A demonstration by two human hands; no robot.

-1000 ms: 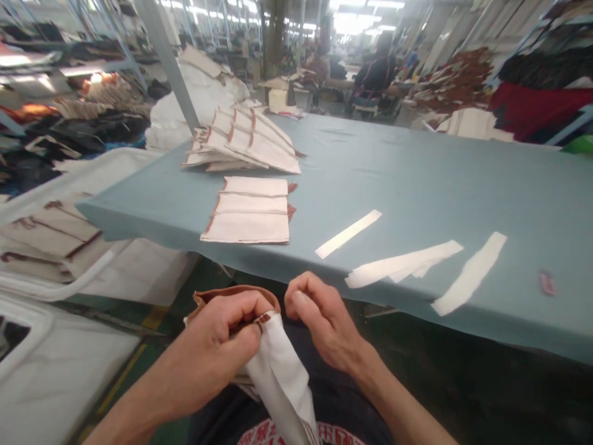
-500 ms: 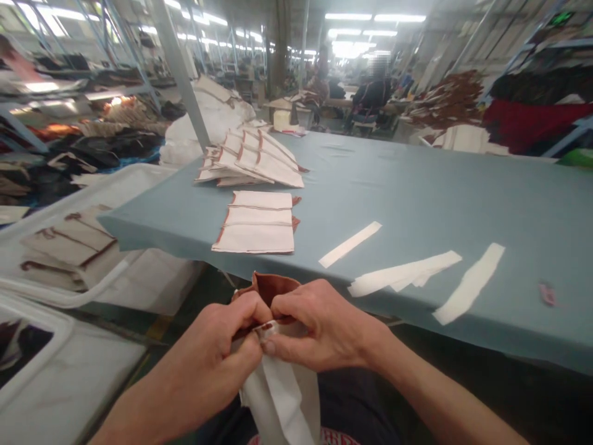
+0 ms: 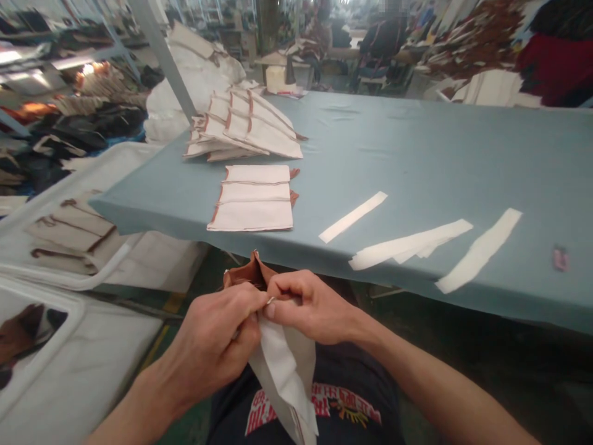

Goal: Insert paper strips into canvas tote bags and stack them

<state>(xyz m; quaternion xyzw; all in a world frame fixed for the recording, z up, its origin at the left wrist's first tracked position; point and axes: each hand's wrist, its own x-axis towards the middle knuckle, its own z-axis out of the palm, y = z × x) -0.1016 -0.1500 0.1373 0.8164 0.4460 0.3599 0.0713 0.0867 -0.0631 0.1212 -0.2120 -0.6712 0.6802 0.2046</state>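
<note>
Close to my body, below the table edge, I hold a sewn fabric piece (image 3: 282,361), cream on one face and reddish brown on the other. My left hand (image 3: 222,334) is closed on its upper edge, fingers and thumb pinched together. Right beside it, my right hand (image 3: 308,309) pinches the same edge, the fingertips of both hands meeting. The piece's cream part hangs down over my dark shirt, and a brown flap stands up behind my fingers. What lies exactly between the fingertips is hidden.
On the blue-green table (image 3: 417,161) lie a flat cream panel (image 3: 252,207), a stack of similar panels (image 3: 245,127), several white strips (image 3: 407,244) and a small pink object (image 3: 560,258). White bins (image 3: 139,241) stand at left. A person (image 3: 382,46) sits far back.
My view has tipped downward, so more of my shirt shows. Both hands still grip the fabric edge; the left has turned over it and the fingertips have come closer together.
</note>
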